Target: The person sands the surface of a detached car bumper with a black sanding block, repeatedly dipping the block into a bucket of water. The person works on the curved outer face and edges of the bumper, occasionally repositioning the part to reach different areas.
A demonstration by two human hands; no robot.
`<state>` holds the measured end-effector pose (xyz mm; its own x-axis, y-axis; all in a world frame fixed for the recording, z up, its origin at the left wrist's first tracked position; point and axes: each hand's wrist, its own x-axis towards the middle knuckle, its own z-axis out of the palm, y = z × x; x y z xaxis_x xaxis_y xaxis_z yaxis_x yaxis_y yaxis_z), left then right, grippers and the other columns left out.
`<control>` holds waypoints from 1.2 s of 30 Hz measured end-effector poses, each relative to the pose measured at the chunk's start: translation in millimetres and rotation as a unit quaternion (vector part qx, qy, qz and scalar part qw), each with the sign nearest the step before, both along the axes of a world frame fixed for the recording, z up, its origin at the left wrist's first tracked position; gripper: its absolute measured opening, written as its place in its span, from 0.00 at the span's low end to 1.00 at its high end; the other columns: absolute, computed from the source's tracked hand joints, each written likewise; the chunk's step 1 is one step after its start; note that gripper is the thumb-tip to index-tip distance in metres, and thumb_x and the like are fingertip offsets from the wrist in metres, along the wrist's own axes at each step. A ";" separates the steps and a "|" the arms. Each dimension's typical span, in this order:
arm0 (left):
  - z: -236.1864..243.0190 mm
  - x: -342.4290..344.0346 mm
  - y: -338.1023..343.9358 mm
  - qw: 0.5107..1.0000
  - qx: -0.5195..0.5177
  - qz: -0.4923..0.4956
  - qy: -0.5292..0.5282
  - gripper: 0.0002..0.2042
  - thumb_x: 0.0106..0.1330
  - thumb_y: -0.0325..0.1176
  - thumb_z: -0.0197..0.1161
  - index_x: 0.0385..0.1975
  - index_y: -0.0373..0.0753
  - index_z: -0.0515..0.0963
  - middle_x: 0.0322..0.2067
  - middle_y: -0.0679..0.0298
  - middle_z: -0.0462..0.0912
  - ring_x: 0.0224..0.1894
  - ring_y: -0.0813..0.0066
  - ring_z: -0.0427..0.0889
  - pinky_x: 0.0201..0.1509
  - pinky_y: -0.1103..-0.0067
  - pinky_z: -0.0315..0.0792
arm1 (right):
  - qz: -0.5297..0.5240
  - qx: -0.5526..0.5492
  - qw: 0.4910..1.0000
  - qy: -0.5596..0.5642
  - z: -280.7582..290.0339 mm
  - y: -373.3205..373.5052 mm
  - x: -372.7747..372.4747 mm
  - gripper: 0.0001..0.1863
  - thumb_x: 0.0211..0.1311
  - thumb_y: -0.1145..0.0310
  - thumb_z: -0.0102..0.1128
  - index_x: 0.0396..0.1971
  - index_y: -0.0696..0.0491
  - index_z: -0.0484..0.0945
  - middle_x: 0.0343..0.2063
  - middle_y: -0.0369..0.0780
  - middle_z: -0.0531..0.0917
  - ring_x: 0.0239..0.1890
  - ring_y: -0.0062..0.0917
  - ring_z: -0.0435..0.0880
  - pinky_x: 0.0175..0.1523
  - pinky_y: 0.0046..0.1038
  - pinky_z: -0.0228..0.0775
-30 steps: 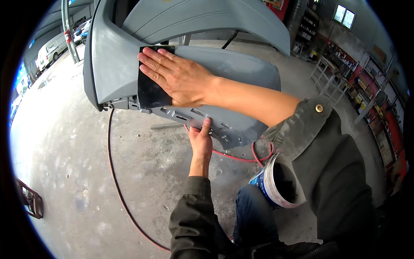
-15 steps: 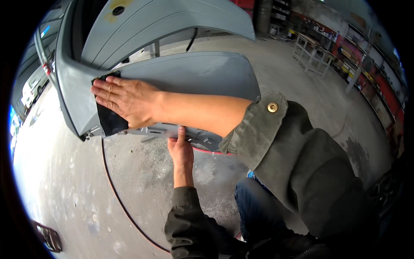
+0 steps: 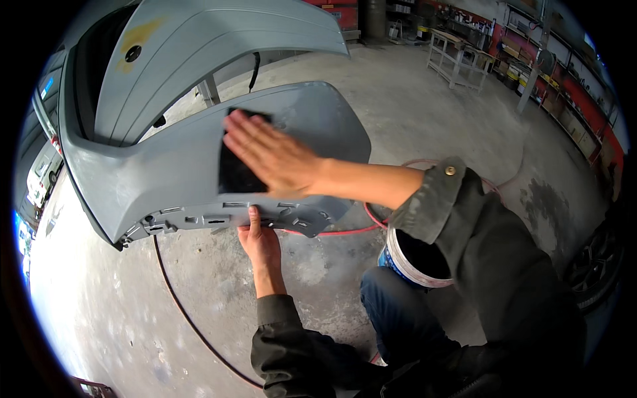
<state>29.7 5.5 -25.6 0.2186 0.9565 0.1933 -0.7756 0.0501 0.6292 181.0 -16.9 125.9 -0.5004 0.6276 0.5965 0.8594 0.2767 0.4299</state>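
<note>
A grey car bumper (image 3: 179,162) stretches across the view, with slots and clips along its lower edge. My right hand (image 3: 275,156) lies flat on its face, fingers extended and slightly blurred. Under that palm is a black sheet (image 3: 233,164) that looks like sandpaper, pressed against the grey surface. My left hand (image 3: 260,247) grips the lower edge from below, thumb up on the slotted flange; its other fingers are mostly hidden behind.
A second grey panel (image 3: 219,33) with a round hole rises behind the bumper. Beside my knee stands a white-rimmed bucket (image 3: 405,260). Red hose (image 3: 371,229) lies on the concrete floor, with a dark hose (image 3: 174,292) at left. A work table (image 3: 458,58) stands farther back.
My right hand and the black sheet have slid rightward along the bumper from its left corner. The view has shifted, bringing the bucket into sight. My left hand keeps its grip on the lower edge.
</note>
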 end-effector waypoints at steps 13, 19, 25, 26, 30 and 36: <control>1.3 -5.9 5.9 0.998 0.031 -0.041 0.035 0.15 0.73 0.38 0.58 0.53 0.36 0.72 0.53 0.62 0.78 0.55 0.73 0.75 0.63 0.70 0.67 | 0.133 -0.042 0.988 0.070 -7.6 -5.5 19.1 0.56 0.57 0.42 0.58 0.73 0.63 0.43 0.75 0.52 0.41 0.77 0.43 0.37 0.79 0.41 0.34; 8.9 3.0 -6.6 0.999 0.009 -0.043 -0.006 0.16 0.71 0.35 0.62 0.53 0.35 0.72 0.51 0.60 0.78 0.54 0.72 0.76 0.61 0.70 0.68 | 0.064 -0.093 0.993 0.044 -4.0 -33.6 102.3 0.56 0.57 0.45 0.60 0.74 0.58 0.38 0.76 0.49 0.38 0.78 0.40 0.33 0.79 0.41 0.29; 1.5 5.2 -0.8 0.998 0.020 -0.053 0.021 0.17 0.73 0.38 0.58 0.57 0.38 0.71 0.55 0.63 0.77 0.57 0.71 0.74 0.64 0.69 0.67 | 0.061 -0.082 0.993 0.067 0.3 -17.4 57.1 0.54 0.61 0.41 0.57 0.72 0.65 0.44 0.74 0.56 0.41 0.77 0.46 0.35 0.79 0.44 0.30; 8.0 -6.0 0.9 0.998 0.036 -0.054 0.024 0.17 0.73 0.38 0.58 0.57 0.38 0.71 0.55 0.64 0.77 0.57 0.71 0.74 0.64 0.69 0.66 | 0.090 -0.053 0.993 0.057 8.3 -1.3 29.1 0.54 0.63 0.37 0.50 0.72 0.65 0.43 0.74 0.55 0.41 0.77 0.45 0.35 0.79 0.43 0.30; 5.6 -4.3 -3.2 0.997 0.033 -0.061 0.020 0.18 0.73 0.39 0.59 0.57 0.38 0.71 0.55 0.64 0.77 0.57 0.72 0.74 0.64 0.70 0.66 | 0.128 -0.038 0.991 0.007 13.6 11.5 43.4 0.56 0.60 0.35 0.52 0.73 0.60 0.41 0.75 0.50 0.40 0.78 0.40 0.35 0.79 0.40 0.29; 5.8 -1.2 -3.3 0.998 0.021 -0.052 0.011 0.18 0.72 0.38 0.61 0.55 0.36 0.72 0.53 0.62 0.78 0.55 0.71 0.75 0.62 0.70 0.68 | -0.015 -0.089 0.994 0.063 7.1 -50.5 134.4 0.51 0.56 0.56 0.60 0.73 0.63 0.42 0.75 0.53 0.41 0.78 0.42 0.36 0.79 0.40 0.33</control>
